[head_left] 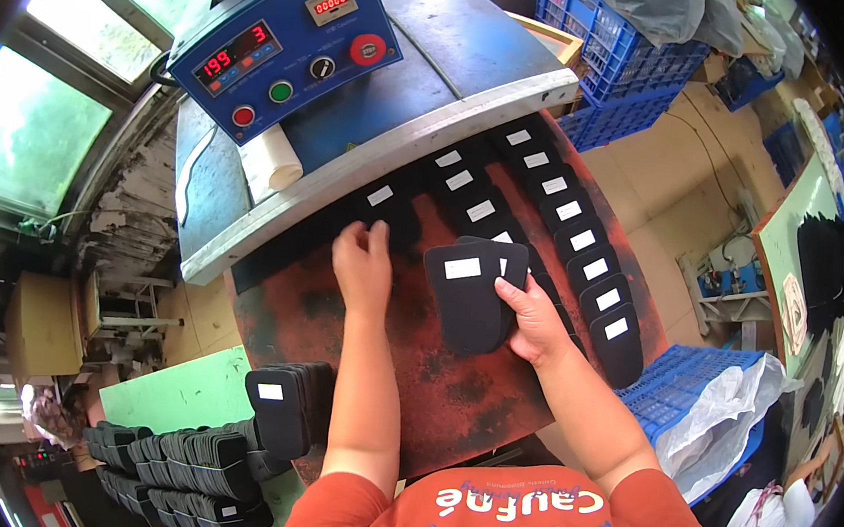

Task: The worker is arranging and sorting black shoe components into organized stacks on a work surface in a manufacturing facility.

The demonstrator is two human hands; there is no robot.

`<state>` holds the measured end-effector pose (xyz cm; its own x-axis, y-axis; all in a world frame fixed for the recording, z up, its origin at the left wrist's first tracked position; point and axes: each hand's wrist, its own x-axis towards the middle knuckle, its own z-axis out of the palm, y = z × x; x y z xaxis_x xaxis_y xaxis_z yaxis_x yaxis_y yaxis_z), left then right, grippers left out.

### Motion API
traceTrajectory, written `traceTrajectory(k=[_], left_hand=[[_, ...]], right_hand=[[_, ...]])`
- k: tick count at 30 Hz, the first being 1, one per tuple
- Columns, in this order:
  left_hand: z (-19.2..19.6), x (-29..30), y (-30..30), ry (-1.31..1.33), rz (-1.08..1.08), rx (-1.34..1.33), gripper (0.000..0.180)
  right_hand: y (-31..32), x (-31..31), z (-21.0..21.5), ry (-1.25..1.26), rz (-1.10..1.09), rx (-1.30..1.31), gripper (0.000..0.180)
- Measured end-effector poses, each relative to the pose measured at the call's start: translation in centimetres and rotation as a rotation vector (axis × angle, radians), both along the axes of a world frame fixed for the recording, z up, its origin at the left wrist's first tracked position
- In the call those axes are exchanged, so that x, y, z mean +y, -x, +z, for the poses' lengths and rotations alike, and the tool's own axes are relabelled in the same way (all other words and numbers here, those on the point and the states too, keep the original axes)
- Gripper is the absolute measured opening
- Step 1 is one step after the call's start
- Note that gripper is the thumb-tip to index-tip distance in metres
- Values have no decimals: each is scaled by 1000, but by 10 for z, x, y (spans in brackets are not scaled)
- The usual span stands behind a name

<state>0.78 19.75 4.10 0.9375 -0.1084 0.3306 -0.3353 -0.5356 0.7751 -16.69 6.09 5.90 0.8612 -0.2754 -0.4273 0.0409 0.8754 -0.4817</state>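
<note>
- Left hand (363, 263): flat, fingers spread, palm down, pressing on a black pad piece (384, 203) lying on the red work plate (431, 395), right at the edge of the machine's grey steel ledge (391, 155). Open, not gripping.
- Right hand (529, 323): closed on a small stack of black pieces (470, 286), thumb on top, fingers underneath. Top piece carries a white rectangular label. Stack held just above the plate centre, tilted slightly.
- Row of laid-out black pieces (567, 231): each has a white label, runs in an arc along the plate's far and right rim, pieces overlapping or touching neighbours. Ends near the right edge of the plate, just right of the right hand.
- Blue control box (291, 41) sits on top of the machine: red digit displays, red and green round buttons, one big red knob.
- More black pieces stacked on edge (279, 407) on the green bench (169, 397), lower left, near the left elbow; further bundles below them.
- Blue plastic crate (678, 381) with a white bag in it, right of the plate. Second blue crate (612, 39) behind the machine.
</note>
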Motion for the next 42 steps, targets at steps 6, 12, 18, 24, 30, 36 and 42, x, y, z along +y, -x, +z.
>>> traceTrajectory(k=[6,12,18,24,30,36,42], left_hand=[[5,6,23,532,-126,467,26],[-29,21,-26,-34,5,-66,30],[13,3,57,459,-367,594,28],[-15,28,26,491,-11,517,24],[5,11,66,386,-124,457,29],[-3,28,81,612,-67,604,23],[-36,36,84,-28,34,45,27]], right_hand=[[-6,-13,-5,-22,30,-97,44],[-5,-17,-8,-211,111,-158,44],[-7,-5,-14,-18,54,-14,39],[1,-34,-7,-190,37,-170,43],[4,-10,-14,58,43,-16,35],[9,-22,-1,-67,101,-127,54],[20,-21,-9,-7,64,-8,35]])
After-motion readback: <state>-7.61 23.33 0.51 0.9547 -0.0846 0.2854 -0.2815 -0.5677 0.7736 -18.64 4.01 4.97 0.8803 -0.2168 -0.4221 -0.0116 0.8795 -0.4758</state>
